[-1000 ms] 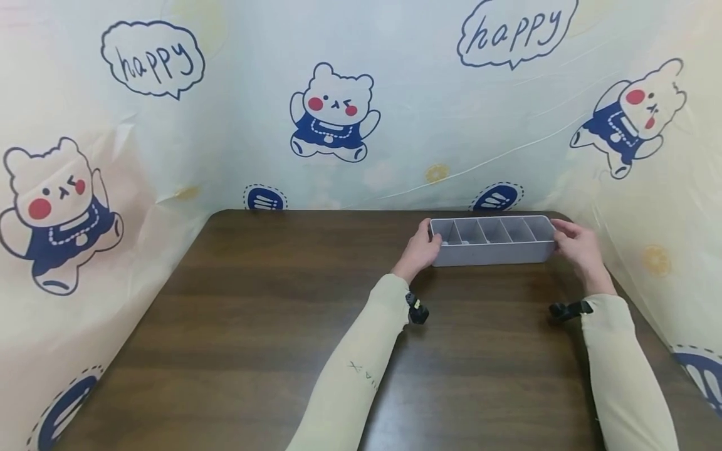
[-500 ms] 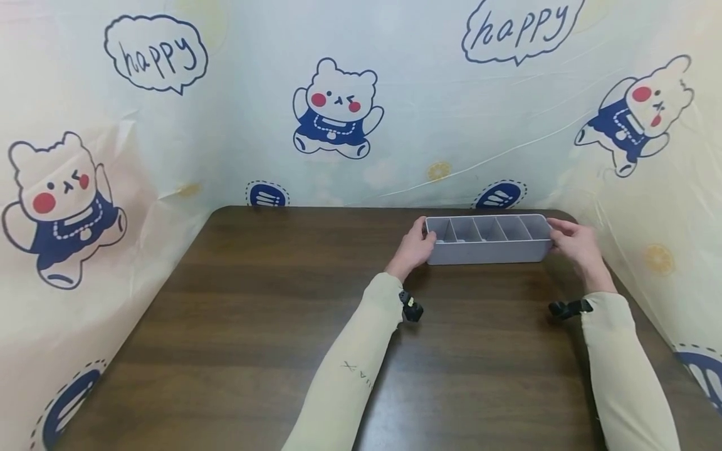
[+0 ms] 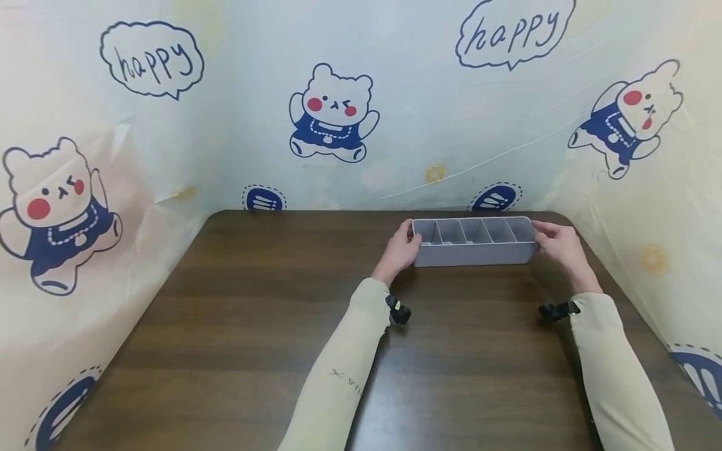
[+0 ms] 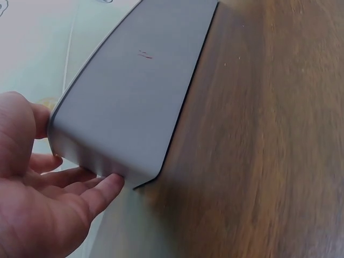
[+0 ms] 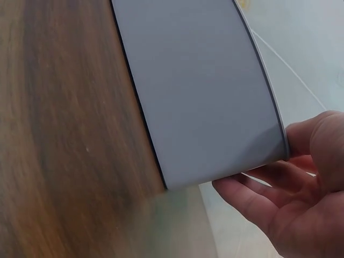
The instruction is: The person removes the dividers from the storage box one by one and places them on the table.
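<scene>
A long grey divided organizer box [image 3: 475,255] stands upright near the far edge of the table, its compartments facing up. In the head view my left hand [image 3: 399,255] grips its left end and my right hand [image 3: 564,250] grips its right end. The left wrist view shows the left thumb at the rim and the fingers [image 4: 112,185] against the end wall. On the other side, in the right wrist view, the right thumb lies at the rim corner while the fingers [image 5: 228,188] press under it on the end wall. Small red marks show on the box's long side.
The dark wooden table [image 3: 225,326] reaches to a printed curtain [image 3: 406,125] with bears behind and at both sides. A small black camera is strapped at each wrist, by the cream sleeves [image 3: 333,369].
Both hands and the organizer box have slid a short way to the left along the back of the table. The grip at both ends stays the same.
</scene>
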Action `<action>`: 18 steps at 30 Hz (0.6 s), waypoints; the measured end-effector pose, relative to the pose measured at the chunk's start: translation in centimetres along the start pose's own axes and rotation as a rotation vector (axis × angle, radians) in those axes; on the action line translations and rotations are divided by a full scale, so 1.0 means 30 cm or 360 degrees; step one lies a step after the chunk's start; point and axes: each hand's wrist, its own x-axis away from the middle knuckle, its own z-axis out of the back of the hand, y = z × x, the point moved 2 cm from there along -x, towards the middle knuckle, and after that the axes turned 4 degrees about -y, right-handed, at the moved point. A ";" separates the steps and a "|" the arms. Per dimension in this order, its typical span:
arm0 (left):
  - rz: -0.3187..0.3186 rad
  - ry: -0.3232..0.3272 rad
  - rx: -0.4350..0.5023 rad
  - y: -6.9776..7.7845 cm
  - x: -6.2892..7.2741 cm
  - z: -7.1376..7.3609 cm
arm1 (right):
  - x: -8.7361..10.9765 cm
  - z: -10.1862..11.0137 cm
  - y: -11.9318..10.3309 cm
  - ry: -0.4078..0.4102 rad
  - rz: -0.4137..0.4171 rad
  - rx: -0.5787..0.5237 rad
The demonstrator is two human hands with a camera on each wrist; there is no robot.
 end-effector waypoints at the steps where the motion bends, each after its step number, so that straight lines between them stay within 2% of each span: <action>1: 0.0004 0.0000 0.0006 -0.004 0.001 0.003 | 0.002 -0.004 -0.004 -0.0001 0.0003 0.0021; 8: -0.0002 0.0052 0.0058 -0.026 0.003 0.029 | 0.010 -0.031 -0.033 0.0013 0.0088 0.0109; 13: -0.0016 0.0067 0.0100 -0.038 0.004 0.051 | 0.009 -0.048 -0.050 0.0012 0.0081 0.0140; 18: 0.0025 0.0086 0.0127 -0.051 0.016 0.078 | 0.009 -0.066 -0.062 -0.0002 0.0108 0.0172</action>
